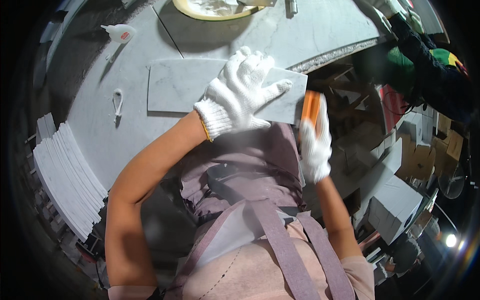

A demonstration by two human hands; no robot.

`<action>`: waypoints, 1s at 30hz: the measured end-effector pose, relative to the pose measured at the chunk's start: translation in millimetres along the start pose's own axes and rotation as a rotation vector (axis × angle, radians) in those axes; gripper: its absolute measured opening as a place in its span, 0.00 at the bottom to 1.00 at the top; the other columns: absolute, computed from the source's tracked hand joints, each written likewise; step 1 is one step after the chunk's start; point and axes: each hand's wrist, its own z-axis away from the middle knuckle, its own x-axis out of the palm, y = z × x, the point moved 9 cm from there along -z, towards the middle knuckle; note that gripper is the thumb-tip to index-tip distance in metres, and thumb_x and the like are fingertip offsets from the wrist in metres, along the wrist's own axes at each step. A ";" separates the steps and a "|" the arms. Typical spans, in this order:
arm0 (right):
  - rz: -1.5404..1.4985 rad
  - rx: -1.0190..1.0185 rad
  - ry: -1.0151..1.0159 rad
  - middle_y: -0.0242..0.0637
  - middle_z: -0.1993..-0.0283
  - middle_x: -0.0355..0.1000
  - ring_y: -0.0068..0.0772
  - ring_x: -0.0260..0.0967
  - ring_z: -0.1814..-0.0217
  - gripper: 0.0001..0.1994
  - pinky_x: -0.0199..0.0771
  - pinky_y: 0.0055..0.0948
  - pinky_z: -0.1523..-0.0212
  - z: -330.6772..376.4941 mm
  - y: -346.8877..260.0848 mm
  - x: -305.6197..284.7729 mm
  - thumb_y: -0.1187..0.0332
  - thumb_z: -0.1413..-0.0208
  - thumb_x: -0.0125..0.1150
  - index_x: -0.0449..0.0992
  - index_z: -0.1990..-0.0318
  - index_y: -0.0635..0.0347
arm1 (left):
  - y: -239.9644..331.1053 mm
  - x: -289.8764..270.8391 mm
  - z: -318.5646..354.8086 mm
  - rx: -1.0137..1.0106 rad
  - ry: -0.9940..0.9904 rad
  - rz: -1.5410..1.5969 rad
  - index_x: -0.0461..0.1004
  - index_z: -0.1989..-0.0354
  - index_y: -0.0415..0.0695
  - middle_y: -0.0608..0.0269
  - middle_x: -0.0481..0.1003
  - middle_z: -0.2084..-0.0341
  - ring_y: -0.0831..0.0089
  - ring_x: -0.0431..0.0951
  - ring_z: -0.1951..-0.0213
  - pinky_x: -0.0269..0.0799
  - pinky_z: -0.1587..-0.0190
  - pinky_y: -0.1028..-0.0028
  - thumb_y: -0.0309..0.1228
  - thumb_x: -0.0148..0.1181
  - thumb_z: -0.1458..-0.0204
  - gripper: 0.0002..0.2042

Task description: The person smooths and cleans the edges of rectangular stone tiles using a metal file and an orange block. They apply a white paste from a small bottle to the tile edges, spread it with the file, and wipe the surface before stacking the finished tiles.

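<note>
A rectangular white-grey marble tile point(175, 85) lies on the stone worktop, its right end reaching past the worktop's near edge. My left hand point(240, 92), in a white knitted glove, rests flat on the tile with its fingers spread. At the tile's right end, my right hand point(316, 150), gloved the same way, is closed around an orange block point(311, 107). The block stands against or very close to the tile's short edge; actual contact is hard to make out. Part of the block is hidden by the glove.
A round, pale-rimmed basin point(220, 18) sits at the far side of the worktop point(100, 145). Left are a white squeeze bottle point(120, 33), a small white loop point(117, 102) and a stack of thin white slabs point(67, 175). Boxes point(395, 205) crowd the right; another person's sleeve point(415, 55) shows far right.
</note>
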 end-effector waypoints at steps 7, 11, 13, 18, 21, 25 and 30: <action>0.178 -0.370 0.030 0.43 0.33 0.68 0.35 0.71 0.38 0.36 0.73 0.34 0.37 19.6 -33.9 5.0 0.60 0.32 0.61 0.56 0.21 0.60 | -1.1 -0.7 2.7 -0.016 0.000 -0.006 0.75 0.32 0.62 0.41 0.66 0.34 0.43 0.61 0.30 0.47 0.26 0.43 0.63 0.72 0.60 0.42; -0.022 -0.331 0.163 0.44 0.42 0.75 0.33 0.77 0.46 0.29 0.79 0.35 0.44 2.3 -33.5 -5.6 0.58 0.36 0.65 0.68 0.31 0.60 | 1.0 1.2 -0.2 -0.001 -0.031 0.024 0.76 0.34 0.62 0.42 0.68 0.35 0.45 0.62 0.30 0.49 0.25 0.43 0.61 0.76 0.63 0.42; -0.064 -0.265 0.134 0.47 0.37 0.71 0.34 0.74 0.42 0.32 0.76 0.36 0.40 10.3 -18.8 0.1 0.59 0.35 0.66 0.65 0.27 0.60 | -2.4 1.1 -1.1 -0.003 -0.036 0.054 0.77 0.34 0.61 0.42 0.68 0.35 0.46 0.63 0.30 0.50 0.26 0.43 0.60 0.76 0.64 0.43; -0.004 -0.335 0.073 0.43 0.37 0.72 0.32 0.74 0.40 0.33 0.76 0.35 0.39 12.1 -27.8 2.5 0.61 0.37 0.67 0.65 0.27 0.60 | -4.1 5.0 -0.9 -0.006 -0.032 0.102 0.78 0.36 0.60 0.43 0.67 0.34 0.40 0.64 0.32 0.54 0.28 0.45 0.57 0.76 0.66 0.42; 0.032 -0.335 0.164 0.40 0.45 0.75 0.32 0.76 0.46 0.33 0.77 0.33 0.45 -8.7 -38.0 -5.7 0.60 0.38 0.69 0.67 0.28 0.58 | -0.3 0.6 0.1 0.025 0.038 -0.001 0.77 0.35 0.60 0.42 0.67 0.33 0.39 0.63 0.31 0.54 0.28 0.45 0.57 0.75 0.65 0.42; 0.185 -0.210 0.023 0.39 0.38 0.71 0.34 0.72 0.39 0.40 0.72 0.31 0.37 30.5 -2.8 -2.8 0.62 0.41 0.73 0.62 0.23 0.57 | -1.3 2.9 2.5 0.017 -0.001 0.008 0.75 0.33 0.62 0.44 0.66 0.32 0.38 0.62 0.30 0.52 0.27 0.44 0.58 0.77 0.67 0.44; 0.222 -0.204 0.174 0.42 0.47 0.71 0.34 0.76 0.51 0.38 0.81 0.35 0.52 30.9 30.3 -67.4 0.55 0.41 0.72 0.67 0.25 0.52 | -1.9 4.8 -1.1 0.028 -0.063 0.051 0.75 0.34 0.64 0.44 0.65 0.32 0.35 0.60 0.30 0.53 0.27 0.42 0.59 0.76 0.67 0.44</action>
